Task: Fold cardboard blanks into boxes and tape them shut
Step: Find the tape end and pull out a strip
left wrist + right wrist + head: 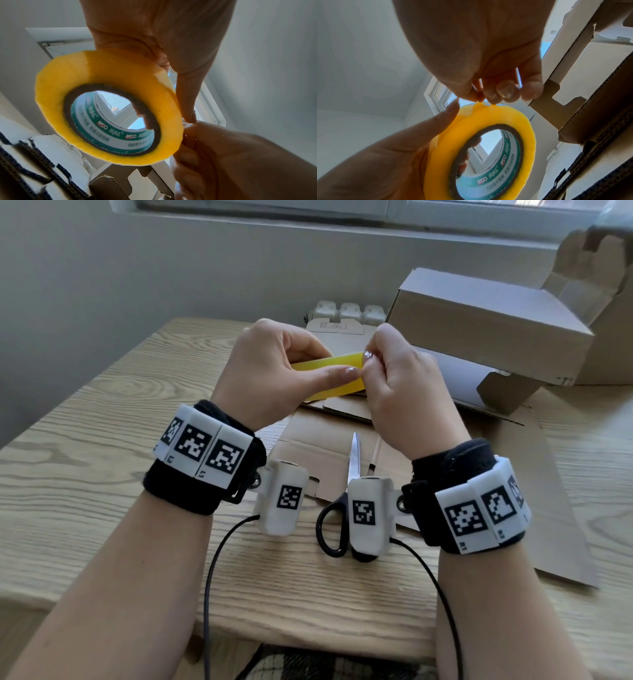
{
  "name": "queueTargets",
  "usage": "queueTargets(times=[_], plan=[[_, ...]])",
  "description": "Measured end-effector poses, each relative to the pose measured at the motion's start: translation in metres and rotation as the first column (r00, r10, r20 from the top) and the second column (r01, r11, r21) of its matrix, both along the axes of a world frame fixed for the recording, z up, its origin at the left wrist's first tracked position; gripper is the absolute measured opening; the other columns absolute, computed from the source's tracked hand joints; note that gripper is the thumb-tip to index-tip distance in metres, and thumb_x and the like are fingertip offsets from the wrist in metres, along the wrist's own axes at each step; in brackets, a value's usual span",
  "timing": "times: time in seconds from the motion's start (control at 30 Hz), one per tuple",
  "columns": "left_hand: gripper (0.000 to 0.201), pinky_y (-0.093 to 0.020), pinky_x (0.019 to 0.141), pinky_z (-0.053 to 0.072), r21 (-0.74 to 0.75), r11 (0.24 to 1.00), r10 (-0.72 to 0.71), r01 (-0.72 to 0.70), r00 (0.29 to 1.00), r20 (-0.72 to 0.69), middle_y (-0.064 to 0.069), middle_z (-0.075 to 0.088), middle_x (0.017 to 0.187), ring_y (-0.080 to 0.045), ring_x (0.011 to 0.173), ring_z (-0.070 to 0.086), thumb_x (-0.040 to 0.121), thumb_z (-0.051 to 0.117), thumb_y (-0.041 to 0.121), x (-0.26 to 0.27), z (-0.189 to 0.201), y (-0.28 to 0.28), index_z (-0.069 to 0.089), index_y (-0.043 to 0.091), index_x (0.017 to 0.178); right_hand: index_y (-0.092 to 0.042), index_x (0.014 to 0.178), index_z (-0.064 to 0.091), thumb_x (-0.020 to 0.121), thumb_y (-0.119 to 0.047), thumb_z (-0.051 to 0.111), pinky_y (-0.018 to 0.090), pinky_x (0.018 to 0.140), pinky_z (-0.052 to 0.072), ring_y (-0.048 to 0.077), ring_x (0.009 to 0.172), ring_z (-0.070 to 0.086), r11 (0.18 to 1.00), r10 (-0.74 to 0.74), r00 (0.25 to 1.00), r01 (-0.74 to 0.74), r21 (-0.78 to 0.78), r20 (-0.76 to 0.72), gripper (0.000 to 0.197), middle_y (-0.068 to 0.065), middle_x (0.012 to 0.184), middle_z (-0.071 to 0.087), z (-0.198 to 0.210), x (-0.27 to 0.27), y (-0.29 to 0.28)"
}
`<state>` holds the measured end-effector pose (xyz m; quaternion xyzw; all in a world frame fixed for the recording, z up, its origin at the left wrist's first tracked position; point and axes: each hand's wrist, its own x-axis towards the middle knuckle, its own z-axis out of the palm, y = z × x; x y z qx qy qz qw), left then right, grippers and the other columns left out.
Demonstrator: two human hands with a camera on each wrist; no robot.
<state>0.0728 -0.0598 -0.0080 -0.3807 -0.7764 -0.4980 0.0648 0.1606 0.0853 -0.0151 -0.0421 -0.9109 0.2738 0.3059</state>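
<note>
Head view: the wooden table (102, 412) runs bare along its left and near edges, while a flat cardboard blank (342, 436) covers the middle and a folded box (479, 316) crowds the far right. Scissors (346, 498) lie on the blank between the wrists. Raised above it, the left hand (274, 371) grips the yellow tape roll (332, 361), index finger extended along it; the right hand (404, 385) pinches the roll's rim.

A room in a home: a pale wood-grain worktop (102, 474) stands against a plain wall (137, 268) under a white-framed window (342, 213), with egg cartons (349, 311) behind.
</note>
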Motion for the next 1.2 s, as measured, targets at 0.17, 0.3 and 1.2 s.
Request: queueTargets(times=[0.17, 0.3, 1.2], plan=[[0.031, -0.016, 0.057, 0.047, 0.054, 0.998, -0.016, 0.013, 0.999, 0.047, 0.002, 0.072, 0.070, 0.000, 0.059, 0.061, 0.079, 0.077, 0.045, 0.000, -0.001, 0.002, 0.077, 0.014, 0.082, -0.008, 0.087, 0.046, 0.104, -0.021, 0.041, 0.042, 0.057, 0.046, 0.021, 0.056, 0.048, 0.972, 0.020, 0.995, -0.043, -0.231, -0.102, 0.022, -0.003, 0.058, 0.046, 0.001, -0.001, 0.002], [0.034, -0.016, 0.055, 0.046, 0.036, 0.999, -0.021, 0.020, 0.999, 0.048, 0.002, 0.071, 0.068, -0.001, 0.058, 0.061, 0.079, 0.076, 0.047, 0.002, -0.002, 0.004, 0.078, 0.014, 0.082, -0.012, 0.091, 0.044, 0.105, -0.033, 0.041, 0.037, 0.059, 0.036, 0.021, 0.062, 0.046, 0.991, 0.007, 0.998, -0.015, -0.136, -0.061, 0.026, -0.006, 0.060, 0.045, -0.002, -0.001, 0.003], [0.029, -0.024, 0.062, 0.047, 0.149, 0.989, -0.051, 0.026, 0.985, 0.166, 0.000, 0.069, 0.069, -0.005, 0.063, 0.059, 0.080, 0.074, 0.042, -0.002, -0.003, 0.008, 0.076, 0.014, 0.078, -0.003, 0.082, 0.048, 0.100, -0.016, 0.043, 0.041, 0.054, 0.042, 0.026, 0.059, 0.059, 0.996, -0.082, 0.992, 0.079, -0.042, -0.094, 0.023, 0.009, 0.065, 0.053, -0.001, -0.002, 0.015]])
